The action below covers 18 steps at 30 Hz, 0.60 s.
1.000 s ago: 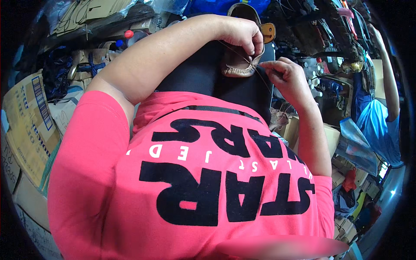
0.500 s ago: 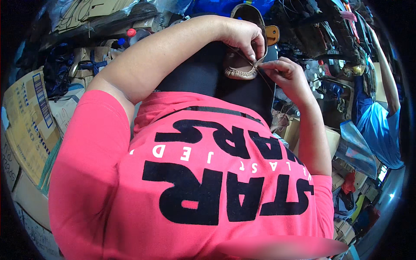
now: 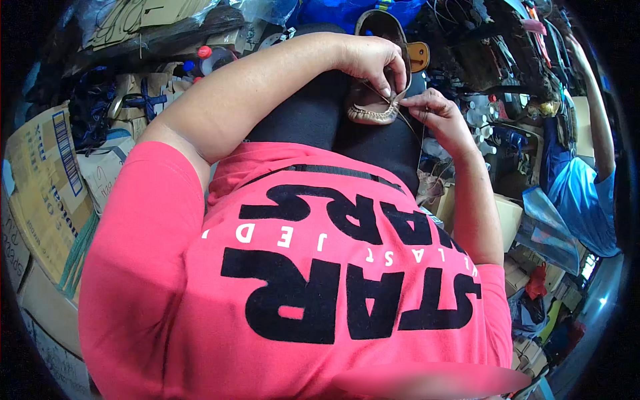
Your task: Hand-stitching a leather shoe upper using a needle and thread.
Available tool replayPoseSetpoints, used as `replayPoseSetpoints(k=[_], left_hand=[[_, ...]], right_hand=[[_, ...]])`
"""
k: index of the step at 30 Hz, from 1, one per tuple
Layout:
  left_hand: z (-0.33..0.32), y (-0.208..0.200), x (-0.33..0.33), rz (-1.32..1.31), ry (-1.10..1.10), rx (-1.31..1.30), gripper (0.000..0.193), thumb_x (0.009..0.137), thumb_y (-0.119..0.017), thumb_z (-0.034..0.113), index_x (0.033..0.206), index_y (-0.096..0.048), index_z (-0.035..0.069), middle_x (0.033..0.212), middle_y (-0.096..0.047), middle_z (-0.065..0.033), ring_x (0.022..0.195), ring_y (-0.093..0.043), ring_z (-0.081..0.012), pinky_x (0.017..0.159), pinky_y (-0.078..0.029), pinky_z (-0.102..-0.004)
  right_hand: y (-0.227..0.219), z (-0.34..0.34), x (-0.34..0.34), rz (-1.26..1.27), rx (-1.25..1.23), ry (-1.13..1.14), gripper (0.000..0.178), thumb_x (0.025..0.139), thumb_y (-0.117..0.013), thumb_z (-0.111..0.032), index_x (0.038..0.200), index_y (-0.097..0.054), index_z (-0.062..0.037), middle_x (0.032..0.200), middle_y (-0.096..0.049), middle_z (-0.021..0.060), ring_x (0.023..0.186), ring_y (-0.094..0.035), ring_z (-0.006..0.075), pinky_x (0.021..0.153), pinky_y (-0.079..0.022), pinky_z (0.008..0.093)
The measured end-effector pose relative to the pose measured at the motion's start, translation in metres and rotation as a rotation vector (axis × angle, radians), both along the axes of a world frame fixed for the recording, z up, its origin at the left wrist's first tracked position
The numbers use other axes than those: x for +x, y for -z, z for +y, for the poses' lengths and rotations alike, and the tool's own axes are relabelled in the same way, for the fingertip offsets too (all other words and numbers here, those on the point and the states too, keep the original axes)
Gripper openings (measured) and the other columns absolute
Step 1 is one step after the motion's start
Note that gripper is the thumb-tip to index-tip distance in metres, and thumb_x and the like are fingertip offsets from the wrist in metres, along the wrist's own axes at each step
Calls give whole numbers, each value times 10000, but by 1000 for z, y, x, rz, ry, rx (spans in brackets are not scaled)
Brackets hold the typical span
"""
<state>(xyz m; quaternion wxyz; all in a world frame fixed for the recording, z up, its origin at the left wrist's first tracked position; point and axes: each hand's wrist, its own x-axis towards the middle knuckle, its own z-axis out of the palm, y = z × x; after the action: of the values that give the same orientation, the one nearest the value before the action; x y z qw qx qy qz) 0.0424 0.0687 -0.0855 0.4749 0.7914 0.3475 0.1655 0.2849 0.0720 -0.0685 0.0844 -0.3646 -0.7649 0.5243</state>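
A brown leather shoe (image 3: 373,115) rests on my dark-trousered lap, its toe toward me and a row of pale, puckered stitches round the toe. My left hand (image 3: 379,63) reaches over it from the left, thumb and fingers closed on the edge of the shoe's opening. At the right end of the seam, my right hand (image 3: 437,109) pinches with thumb and forefinger at a thin thread (image 3: 409,124), which trails down from there. What lies exactly between those fingertips is too small to see clearly. A tan strap piece (image 3: 419,57) sits just right of the shoe.
Cardboard boxes (image 3: 50,193) are stacked at the left. Bottles (image 3: 212,59) stand beyond my left forearm, and more small bottles (image 3: 479,117) are past my right hand. Another person in a blue shirt (image 3: 583,200) is at the far right, one arm raised.
Both hands stay at the shoe with nearly the same grip. The shoe's toe and my right hand have shifted very slightly, and the trailing thread lies a little differently.
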Motion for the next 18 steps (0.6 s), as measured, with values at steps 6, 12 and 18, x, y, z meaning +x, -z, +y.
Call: replayPoseSetpoints(k=[6,12,18], left_hand=[[-1,3,4,11,-26,6,236,655,-782,115,881,-715,108,935,-575,-59,968,-539,-228,861,-434,-324],[-33,2,5,20,-342,306,304,704,-668,26,998,-672,104,1008,-547,-105,988,-534,-256,889,-435,-353],[-91,-19,-16,49,-583,445,317,732,-602,-42,1012,-662,94,975,-550,-122,914,-577,-269,849,-457,-382]], right_hand=[[-3,-10,-12,16,19,39,176,793,-670,-3,961,-699,-43,851,-576,9,824,-539,109,763,-430,238],[-5,-28,-17,-7,409,66,133,781,-710,-91,913,-712,-92,725,-558,61,669,-559,166,618,-449,296],[-11,-54,-11,-158,792,9,280,788,-632,-50,1038,-688,-164,750,-546,61,715,-564,240,720,-416,370]])
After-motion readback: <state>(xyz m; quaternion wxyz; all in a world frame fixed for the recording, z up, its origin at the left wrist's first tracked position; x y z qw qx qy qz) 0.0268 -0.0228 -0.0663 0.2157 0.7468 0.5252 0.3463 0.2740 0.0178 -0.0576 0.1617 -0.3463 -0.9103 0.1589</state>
